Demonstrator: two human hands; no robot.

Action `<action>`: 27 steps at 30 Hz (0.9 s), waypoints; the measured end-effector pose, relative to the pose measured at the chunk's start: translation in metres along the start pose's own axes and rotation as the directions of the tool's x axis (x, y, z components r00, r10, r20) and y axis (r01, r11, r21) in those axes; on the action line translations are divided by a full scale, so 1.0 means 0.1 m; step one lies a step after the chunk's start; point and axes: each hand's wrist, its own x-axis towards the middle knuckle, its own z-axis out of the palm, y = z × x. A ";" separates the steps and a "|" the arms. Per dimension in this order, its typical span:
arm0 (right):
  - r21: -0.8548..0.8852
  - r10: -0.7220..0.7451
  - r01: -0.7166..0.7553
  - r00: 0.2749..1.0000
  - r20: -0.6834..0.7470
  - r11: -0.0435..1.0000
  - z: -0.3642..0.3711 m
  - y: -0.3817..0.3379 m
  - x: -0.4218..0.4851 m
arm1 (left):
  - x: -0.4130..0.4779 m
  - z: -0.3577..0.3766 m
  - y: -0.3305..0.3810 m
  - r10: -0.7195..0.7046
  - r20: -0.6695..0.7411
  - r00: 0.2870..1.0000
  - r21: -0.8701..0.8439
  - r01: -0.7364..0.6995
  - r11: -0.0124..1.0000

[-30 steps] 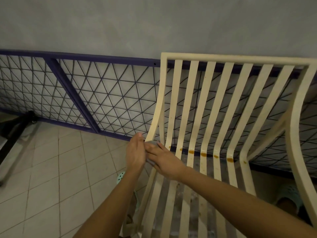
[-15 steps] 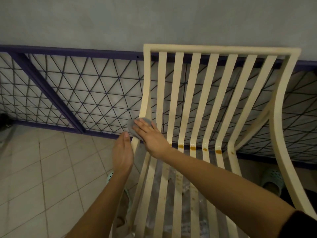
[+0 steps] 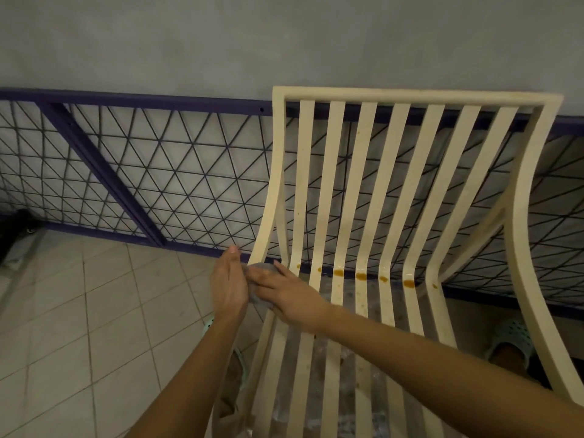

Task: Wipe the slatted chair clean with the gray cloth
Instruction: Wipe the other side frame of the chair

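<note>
I see the gray cloth (image 3: 260,269) has slid back down the slatted chair's (image 3: 410,98) left rail to the seat bend, so that rail is getting its passes while the orange stains stay untouched. My right hand (image 3: 286,295) presses it flat-fingered; my left hand (image 3: 228,284) cups beside it, fingers straight. One cloth, one chair, seven inner slats, six stains I can count

The cream slatted chair (image 3: 379,197) stands on a pale tiled floor (image 3: 79,311) before a purple wire-mesh frame (image 3: 158,172). Both hands, left (image 3: 228,287) and right (image 3: 287,298), press a crumpled gray cloth (image 3: 260,267) against its left rail; orange stains (image 3: 360,275) dot the slat bends.
</note>
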 end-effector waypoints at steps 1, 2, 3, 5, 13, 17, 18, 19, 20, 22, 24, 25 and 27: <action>-0.048 -0.010 0.011 1.000 0.019 0.999 -0.07 0.09 0.07 | 0.01 -0.01 0.00 -0.003 -0.006 1.000 -0.005 0.003 1.000; -0.087 0.000 0.003 0.999 0.038 0.996 -0.12 0.18 0.13 | 0.00 0.00 0.00 -0.003 -0.008 1.000 -0.015 0.003 1.000; -0.112 0.019 -0.013 0.998 0.052 0.994 -0.18 0.26 0.20 | 0.00 0.00 -0.01 0.000 -0.013 1.000 -0.021 0.000 1.000; -0.153 0.048 -0.038 0.997 0.064 0.987 -0.27 0.42 0.35 | 0.00 -0.01 -0.01 0.004 -0.025 1.000 -0.014 -0.004 1.000; -0.111 0.251 -0.251 0.968 -0.018 0.962 -0.15 0.40 0.47 | 0.00 0.00 0.01 0.003 -0.026 1.000 0.004 -0.003 1.000; -0.015 0.319 -0.320 0.945 -0.068 0.947 0.00 0.12 0.35 | -0.02 0.00 0.03 0.022 -0.014 1.000 -0.006 -0.022 1.000; -0.014 0.306 -0.308 0.950 -0.058 0.951 0.01 0.07 0.32 | -0.03 -0.01 0.04 0.023 -0.010 1.000 -0.007 -0.023 1.000; -0.019 0.293 -0.294 0.955 -0.047 0.956 -0.01 0.01 0.27 | -0.04 0.00 0.05 0.012 -0.006 1.000 -0.009 -0.012 1.000; -0.014 0.276 -0.277 0.960 -0.039 0.961 -0.02 -0.05 0.23 | -0.04 0.00 0.06 -0.005 -0.006 1.000 -0.028 0.005 1.000; 0.025 0.240 -0.239 0.970 -0.043 0.971 -0.02 -0.21 0.13 | -0.03 0.01 0.03 -0.047 -0.009 0.999 -0.060 0.046 0.997; 0.067 0.206 -0.202 0.977 -0.061 0.977 0.05 -0.36 0.04 | -0.02 0.00 0.01 -0.056 -0.009 0.998 -0.044 0.055 0.998; 0.074 0.194 -0.189 0.979 -0.068 0.979 0.10 -0.41 0.02 | -0.01 0.00 0.00 -0.053 -0.011 0.999 -0.039 0.053 0.998; 0.093 0.195 -0.188 0.978 -0.078 0.978 0.20 -0.44 -0.02 | -0.01 -0.01 0.00 -0.055 -0.018 0.998 -0.044 0.054 0.998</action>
